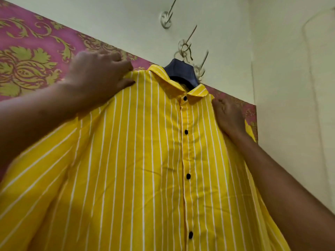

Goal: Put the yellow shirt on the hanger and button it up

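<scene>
Yellow shirt [145, 160] with white stripes hung on dark blue hanger [183, 73], hanger's wire top looped on a wall hook [185, 49]. Placket was closed, four black buttons [186, 131] visible down the front, collar folded. Left hand [97, 73] pinched shirt's shoulder fabric between thumb and curled fingers. Right hand [229, 115] had fingers curled on the other shoulder edge, gripping cloth. Pink-gold wallpaper [27, 60] was behind.
</scene>
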A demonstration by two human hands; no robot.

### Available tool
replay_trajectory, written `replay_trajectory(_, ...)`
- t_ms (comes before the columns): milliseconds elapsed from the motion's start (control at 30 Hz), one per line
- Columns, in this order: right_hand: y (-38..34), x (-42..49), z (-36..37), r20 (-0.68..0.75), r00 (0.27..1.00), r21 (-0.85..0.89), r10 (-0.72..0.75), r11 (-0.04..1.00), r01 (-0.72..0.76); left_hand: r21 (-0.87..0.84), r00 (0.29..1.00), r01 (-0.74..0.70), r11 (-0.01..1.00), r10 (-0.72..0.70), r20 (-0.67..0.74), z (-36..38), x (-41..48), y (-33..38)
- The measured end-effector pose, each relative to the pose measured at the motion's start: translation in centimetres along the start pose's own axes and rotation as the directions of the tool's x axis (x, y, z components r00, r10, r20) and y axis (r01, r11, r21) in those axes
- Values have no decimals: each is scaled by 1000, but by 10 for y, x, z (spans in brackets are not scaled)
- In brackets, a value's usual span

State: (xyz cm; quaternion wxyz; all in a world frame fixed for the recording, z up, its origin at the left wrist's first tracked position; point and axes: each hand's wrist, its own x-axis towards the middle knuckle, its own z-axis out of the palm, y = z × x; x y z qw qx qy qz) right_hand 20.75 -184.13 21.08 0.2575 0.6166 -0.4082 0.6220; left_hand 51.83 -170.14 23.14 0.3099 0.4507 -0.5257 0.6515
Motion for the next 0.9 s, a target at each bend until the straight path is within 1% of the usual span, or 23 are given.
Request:
replay_trajectory(67,11,-4,4,46,999,-121,-17,992,23,-48,999,-34,998,32,-42,0,-5,-1)
replay_trajectory(100,12,-4,4,55,998,-148,-12,989,20,-70,998,-31,997,27,-56,-2,-7,0)
replay_trajectory(200,11,0,5,76,997,-125,18,992,-8,-88,998,-45,995,41,-49,-4,-12,2)
replay_trajectory(300,10,-3,2,127,992,-120,15,993,0,-8,996,-87,996,87,11,-3,-23,2)
replay_trajectory(400,13,-4,-3,205,979,-134,-2,991,31,42,994,-91,995,88,64,-5,-32,-3)
replay_trajectory(467,13,-6,-7,241,971,-137,-2,990,36,43,991,-96,994,92,96,-8,-37,-4)
replay_trajectory(533,8,-12,-13,237,972,-122,-11,992,41,12,988,-100,995,98,118,-15,-41,0)
replay_trajectory(600,-2,-23,-20,213,975,-82,-63,993,82,-22,983,-103,994,105,153,-24,-43,6)
replay_trajectory(733,-27,-50,-34,158,964,4,-212,977,214,-128,973,-99,987,123,196,-41,-48,28)
replay_trajectory(800,-40,-69,-42,155,950,63,-270,963,263,-206,978,-69,976,107,179,-52,-55,40)
replay_trajectory(867,-50,-92,-49,164,929,81,-332,943,323,-267,975,-61,962,114,190,-62,-64,53)
replay_trajectory(900,-55,-101,-53,190,923,103,-336,941,321,-292,975,-61,955,120,189,-68,-67,62)
